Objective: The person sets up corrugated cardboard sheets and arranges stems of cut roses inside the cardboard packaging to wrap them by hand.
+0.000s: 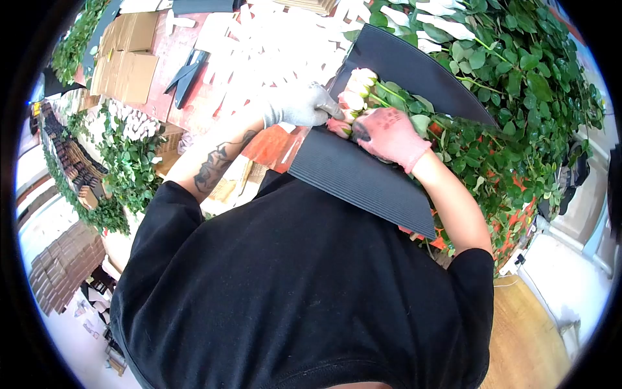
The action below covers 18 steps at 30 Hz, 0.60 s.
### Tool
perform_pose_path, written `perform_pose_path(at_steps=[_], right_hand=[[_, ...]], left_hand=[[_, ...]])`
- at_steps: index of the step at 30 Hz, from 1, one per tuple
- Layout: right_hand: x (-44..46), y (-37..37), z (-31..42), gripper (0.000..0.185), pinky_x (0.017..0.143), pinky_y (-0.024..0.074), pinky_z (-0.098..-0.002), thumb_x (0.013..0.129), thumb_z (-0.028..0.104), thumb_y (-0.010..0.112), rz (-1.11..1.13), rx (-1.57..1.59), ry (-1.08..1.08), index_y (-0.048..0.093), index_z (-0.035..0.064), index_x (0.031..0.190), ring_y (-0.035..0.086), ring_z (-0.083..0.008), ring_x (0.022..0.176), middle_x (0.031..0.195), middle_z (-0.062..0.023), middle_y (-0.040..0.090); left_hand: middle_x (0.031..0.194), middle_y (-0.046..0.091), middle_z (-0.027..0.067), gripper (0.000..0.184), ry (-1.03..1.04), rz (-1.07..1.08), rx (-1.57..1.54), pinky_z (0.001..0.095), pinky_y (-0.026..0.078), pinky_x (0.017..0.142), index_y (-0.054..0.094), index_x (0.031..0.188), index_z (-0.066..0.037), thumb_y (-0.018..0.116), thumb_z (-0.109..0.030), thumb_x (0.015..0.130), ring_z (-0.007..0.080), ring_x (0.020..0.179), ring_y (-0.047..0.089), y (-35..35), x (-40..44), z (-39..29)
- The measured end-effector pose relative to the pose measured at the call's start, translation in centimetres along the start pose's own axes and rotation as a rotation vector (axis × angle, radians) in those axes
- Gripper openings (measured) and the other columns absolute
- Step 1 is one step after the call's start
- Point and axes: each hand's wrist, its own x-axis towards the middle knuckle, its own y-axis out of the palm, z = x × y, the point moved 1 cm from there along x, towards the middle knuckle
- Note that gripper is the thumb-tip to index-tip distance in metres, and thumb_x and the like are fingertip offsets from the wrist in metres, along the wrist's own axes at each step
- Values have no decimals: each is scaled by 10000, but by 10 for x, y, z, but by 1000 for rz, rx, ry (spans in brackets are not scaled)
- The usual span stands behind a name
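Observation:
Several pale pink roses [352, 101] lie side by side on a black corrugated sheet [363, 185], their green stems running to the right. My left hand [301, 106], in a grey glove, has its fingers bent together with the tips at the edge of a rose head; its grip is partly hidden. Wearing a pink glove with dark stains, my right hand [391, 135] is closed over the roses just below their heads. Behind them rises the sheet's other dark side [414, 74].
Leafy stems [518, 84] with white-wrapped heads [447, 26] pile up at right. White sleeves [278, 52] cover the red table [165, 91]. Dark blue clippers or a folded holder [186, 78] and cardboard pieces [126, 71] lie left. More wrapped flowers [133, 123] stand beyond.

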Motion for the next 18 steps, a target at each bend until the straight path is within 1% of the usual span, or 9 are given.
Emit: perform_pose_path(at_steps=[1, 4, 7, 9, 10, 11, 15, 17, 18], right_hand=[[-2, -7, 1, 268, 760, 490, -393, 757, 320, 645, 2, -1, -3, 616, 81, 876, 625, -280, 849, 876, -122, 632], [-4, -18, -7, 287, 673, 511, -390, 772, 337, 624, -118, -60, 259, 589, 104, 935, 631, -266, 828, 914, -105, 616], [-3, -8, -9, 287, 666, 510, -388, 767, 337, 630, -268, -138, 266, 579, 114, 940, 632, -261, 814, 900, -100, 612], [-1, -3, -9, 299, 658, 509, -382, 765, 341, 634, -316, -174, 254, 569, 104, 935, 634, -258, 808, 912, -96, 614], [2, 0, -8, 326, 662, 505, -377, 770, 339, 632, -214, -177, 269, 565, 106, 988, 632, -251, 810, 919, -86, 613], [3, 4, -6, 358, 667, 501, -372, 775, 336, 630, -110, -178, 284, 561, 108, 1042, 630, -244, 812, 927, -75, 613], [8, 13, -9, 334, 625, 500, -382, 775, 322, 616, -72, -227, 278, 565, 104, 1023, 632, -252, 797, 889, -84, 617], [8, 15, -12, 313, 628, 501, -380, 769, 303, 617, -110, -245, 260, 573, 101, 1004, 631, -257, 790, 872, -89, 619], [7, 13, -13, 306, 638, 501, -379, 771, 302, 618, -140, -193, 245, 575, 96, 994, 629, -259, 790, 874, -91, 620]], left_hand=[[907, 673, 154, 315, -2, -3, -2, 338, 492, 791, 680, 1025, -55, 540, -45, 743, 261, 843, 643, -2, -2, -1], [884, 665, 156, 333, -60, -20, -164, 352, 491, 781, 670, 1042, -53, 531, -33, 740, 280, 833, 637, -6, -4, -2], [900, 663, 165, 405, 132, -96, -51, 358, 497, 750, 669, 1084, -116, 516, -71, 711, 301, 793, 642, 5, 6, -1], [853, 659, 162, 460, -43, -35, 124, 370, 497, 724, 642, 1146, -169, 519, -94, 709, 297, 758, 641, 8, 10, -5], [786, 644, 165, 501, -175, 47, 109, 382, 493, 700, 612, 1193, -209, 530, -116, 707, 293, 729, 638, 6, 10, -9], [786, 644, 165, 501, -174, 48, 108, 382, 493, 700, 612, 1193, -209, 530, -116, 707, 293, 729, 638, 2, 8, -16], [769, 640, 179, 485, -127, 48, 152, 366, 498, 694, 602, 1199, -125, 516, -55, 727, 282, 708, 644, 1, 7, -17], [744, 635, 180, 488, -59, 15, 198, 363, 502, 672, 594, 1207, -107, 513, -57, 729, 266, 676, 645, 2, 8, -16], [720, 627, 181, 480, -140, -37, 167, 361, 502, 645, 589, 1207, -84, 511, -64, 734, 251, 634, 640, -2, 8, -25]])
